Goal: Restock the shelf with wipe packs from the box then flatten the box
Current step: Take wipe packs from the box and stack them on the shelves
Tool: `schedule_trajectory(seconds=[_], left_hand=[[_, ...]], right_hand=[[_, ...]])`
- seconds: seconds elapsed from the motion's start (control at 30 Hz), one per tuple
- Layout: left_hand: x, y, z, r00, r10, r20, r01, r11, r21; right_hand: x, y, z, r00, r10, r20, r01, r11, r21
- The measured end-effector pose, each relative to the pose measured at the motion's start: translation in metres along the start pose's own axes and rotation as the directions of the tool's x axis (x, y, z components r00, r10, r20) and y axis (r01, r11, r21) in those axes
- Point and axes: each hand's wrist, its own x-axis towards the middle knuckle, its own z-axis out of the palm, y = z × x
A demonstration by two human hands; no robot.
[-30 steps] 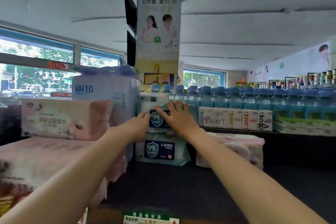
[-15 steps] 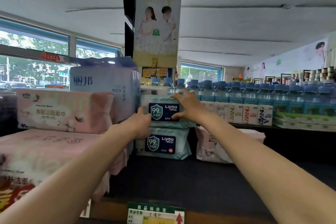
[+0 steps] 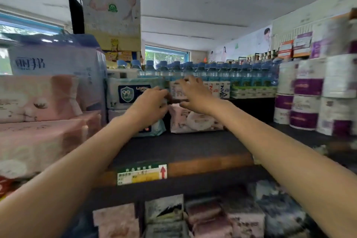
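A: Wipe packs – two stacked on the dark shelf [image 3: 185,141], upper pack [image 3: 133,92] lying on the lower pack [image 3: 154,128], both pushed up against the big blue-white tissue bale [image 3: 58,67] at 9 o'clock

B: Hands?

A: Left hand [image 3: 149,105] is in front of the stack's right end, at about 3 o'clock of the upper pack's label. Fingers look curled, but too blurred to tell if they pinch the wrapper or just touch it. Right hand [image 3: 194,94] is just right of it, fingers spread & loose, holding nothing I can see

B: What could go wrong?

A: Upper pack's soft & sits on another soft pack, so imo a drag from either hand at the right end could skew it or slide it off toward the open shelf front at 6. The pink-white pack [image 3: 195,120] lies just beside the stack at 3 o'clock, could get nudged too. Water bottles [image 3: 222,71] stand in a row behind at 12, near the right hand's fingertips – a reach too deep may tip one

B: Box?

A: Not in view, so flattening's not started afaict
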Motion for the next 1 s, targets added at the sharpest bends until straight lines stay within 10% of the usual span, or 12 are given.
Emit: schedule_trajectory(seconds=[0.27,0.53,0.77,1.0], left_hand=[[-0.066,0.187,0.076,0.822,0.546,0.16,-0.465,0.808,-0.362],[-0.221,0.438,0.117,0.267,0.923,0.277,-0.704,0.383,-0.598],[-0.4,0.602,0.096,-0.119,0.981,0.155,-0.744,0.016,-0.668],[-0.554,0.686,0.119,-0.372,0.873,0.314,-0.705,-0.045,-0.708]], right_hand=[[-0.255,0.085,-0.054,0.876,0.394,0.278,-0.381,0.919,-0.103],[-0.611,0.081,-0.157,0.24,0.889,0.389,-0.84,0.391,-0.377],[-0.861,-0.003,-0.204,-0.246,0.884,0.398,-0.889,-0.043,-0.455],[-1.039,-0.05,-0.164,-0.39,0.731,0.559,-0.895,-0.16,-0.415]])
